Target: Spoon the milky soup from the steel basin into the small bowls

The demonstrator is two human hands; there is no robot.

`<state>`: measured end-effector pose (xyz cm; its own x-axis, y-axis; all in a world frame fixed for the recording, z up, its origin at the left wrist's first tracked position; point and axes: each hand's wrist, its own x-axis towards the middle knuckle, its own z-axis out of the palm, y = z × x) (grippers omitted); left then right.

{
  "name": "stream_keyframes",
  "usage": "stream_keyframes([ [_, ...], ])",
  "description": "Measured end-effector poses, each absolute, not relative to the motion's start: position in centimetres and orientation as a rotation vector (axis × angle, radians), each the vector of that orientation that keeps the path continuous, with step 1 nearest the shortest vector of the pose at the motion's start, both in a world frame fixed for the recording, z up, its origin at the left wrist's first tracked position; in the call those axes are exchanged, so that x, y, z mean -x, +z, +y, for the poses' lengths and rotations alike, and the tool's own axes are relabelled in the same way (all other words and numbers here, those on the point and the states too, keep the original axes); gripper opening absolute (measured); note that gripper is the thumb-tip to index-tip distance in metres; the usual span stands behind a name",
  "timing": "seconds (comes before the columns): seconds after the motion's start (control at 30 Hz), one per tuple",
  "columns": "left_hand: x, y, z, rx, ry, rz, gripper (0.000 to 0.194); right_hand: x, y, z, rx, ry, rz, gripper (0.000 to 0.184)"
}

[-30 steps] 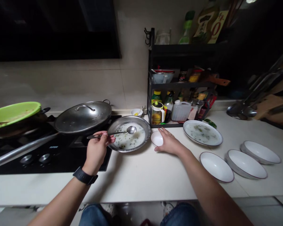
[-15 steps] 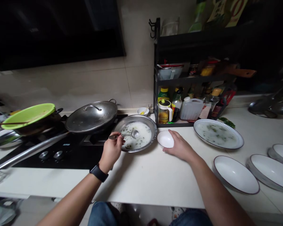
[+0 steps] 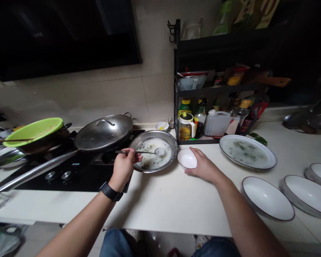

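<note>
The spoon (image 3: 157,152) is held out over the steel basin (image 3: 173,151), just right of the left hand (image 3: 123,164), its handle pinched there; the small white bowl (image 3: 186,158) is clasped by the right hand (image 3: 205,165), a filled plate (image 3: 272,159) set right of that grip.

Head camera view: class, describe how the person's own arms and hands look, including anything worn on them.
The left hand and right hand are gloveless. Both the left forearm and right forearm are bare, with no sleeves in view. A black, watch-like band circles the left wrist; nothing shows on the right wrist.
</note>
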<state>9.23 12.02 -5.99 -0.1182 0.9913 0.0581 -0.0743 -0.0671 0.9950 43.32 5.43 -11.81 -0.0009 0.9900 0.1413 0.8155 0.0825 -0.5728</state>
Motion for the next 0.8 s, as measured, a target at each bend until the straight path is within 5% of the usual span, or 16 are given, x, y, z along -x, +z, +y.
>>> stream_keyframes([
  [0.43,-12.2,-2.4,11.4,-1.152,1.354,1.108,0.033,-44.6,-12.2,5.8,1.801,0.501,-1.805,0.13],
  [0.67,-15.5,-2.2,10.5,-1.174,1.282,1.025,0.041,-45.2,-11.1,5.6,1.834,0.533,-1.735,0.112],
  [0.8,-17.4,-3.4,9.7,-1.223,1.263,1.0,0.049,-45.7,-11.9,6.0,1.721,0.463,-1.604,0.084],
])
